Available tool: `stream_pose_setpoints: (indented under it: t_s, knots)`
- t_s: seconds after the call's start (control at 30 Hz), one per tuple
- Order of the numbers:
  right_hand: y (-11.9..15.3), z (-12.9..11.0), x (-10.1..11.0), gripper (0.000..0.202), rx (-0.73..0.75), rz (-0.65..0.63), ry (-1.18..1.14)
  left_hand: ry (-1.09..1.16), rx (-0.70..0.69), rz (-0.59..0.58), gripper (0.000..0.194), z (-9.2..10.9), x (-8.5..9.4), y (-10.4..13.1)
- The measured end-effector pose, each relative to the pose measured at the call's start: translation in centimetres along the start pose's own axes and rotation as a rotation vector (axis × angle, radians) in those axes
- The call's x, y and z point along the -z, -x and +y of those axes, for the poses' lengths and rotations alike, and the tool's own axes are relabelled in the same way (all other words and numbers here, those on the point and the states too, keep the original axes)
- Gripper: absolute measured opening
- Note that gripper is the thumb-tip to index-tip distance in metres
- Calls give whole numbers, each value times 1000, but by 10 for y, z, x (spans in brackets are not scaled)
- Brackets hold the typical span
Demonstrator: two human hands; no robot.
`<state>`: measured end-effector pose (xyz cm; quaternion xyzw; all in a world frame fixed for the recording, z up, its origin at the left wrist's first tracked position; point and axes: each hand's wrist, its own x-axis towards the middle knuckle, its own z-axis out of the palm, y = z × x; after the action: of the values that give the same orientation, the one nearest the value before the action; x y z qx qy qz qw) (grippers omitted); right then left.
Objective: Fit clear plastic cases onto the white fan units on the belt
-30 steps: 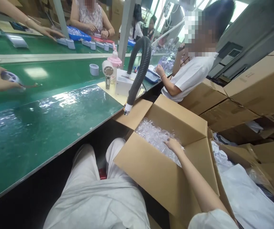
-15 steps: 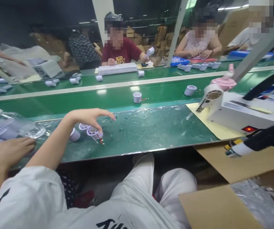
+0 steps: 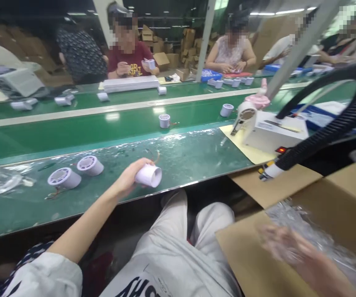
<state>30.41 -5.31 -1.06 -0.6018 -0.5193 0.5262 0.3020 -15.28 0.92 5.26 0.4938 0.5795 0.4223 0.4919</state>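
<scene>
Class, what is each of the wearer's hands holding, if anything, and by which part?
The left hand holds a lilac cylinder by the end away from its open rim. The right hand is too blurred to tell.

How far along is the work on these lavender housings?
Perhaps done: two housings on the belt, though I can't confirm they're finished. In hand: one gripped housing in the left hand; the blurred right hand seems to hold clear plastic. Apparently left: two bench housings, plus many clear parts in the carton.
</scene>
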Motion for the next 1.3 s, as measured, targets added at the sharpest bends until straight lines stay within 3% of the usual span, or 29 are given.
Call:
stream_pose_setpoints:
  t_s: [0.07, 0.13, 0.2, 0.27, 0.33, 0.43, 0.5, 0.6, 0.67, 0.73, 0.83, 0.93, 1.03, 1.17, 1.3]
  knots:
    - [2, -15, -23, 47, 104, -136, -39, 269, 226, -235, 47, -12, -45, -4]
    - [3, -36, -50, 34, 340, -177, 146, 321, 350, -503, 43, -19, -83, -4]
    - [2, -55, -73, 41, 560, -102, 426, 221, 334, -738, 35, -19, -111, -2]
    - [1, -67, -87, 46, 682, -8, 713, 20, 186, -878, 28, -14, -127, 2]
    - [0, -71, -90, 42, 702, 25, 915, -198, -55, -881, 21, -7, -134, 6]
    - [2, -69, -85, 28, 672, 22, 960, -399, -338, -767, 20, 0, -137, 10]
    - [7, -69, -81, 28, 675, 90, 910, -453, -372, -722, 21, -2, -138, 11]
    - [11, -73, -81, 46, 729, 204, 935, -488, -340, -712, 21, -8, -140, 11]
    - [10, -73, -85, 52, 742, 166, 1011, -488, -345, -725, 21, -11, -142, 12]
    - [6, -70, -88, 49, 683, 50, 1041, -481, -377, -730, 21, -12, -144, 14]
    - [0, -63, -90, 34, 539, -96, 839, -457, -415, -667, 18, -13, -145, 17]
    - [-1, -61, -90, 5, 443, -118, 482, -365, -446, -565, 29, -19, -145, 19]
    - [3, -66, -90, 26, 368, -53, 223, -316, -510, -523, 59, -31, -145, 18]
    - [5, -70, -88, 30, 273, 25, -22, -269, -558, -604, 65, -44, -146, 14]
    - [3, -67, -86, 34, 180, 37, -265, -58, -389, -749, 68, -43, -147, 16]
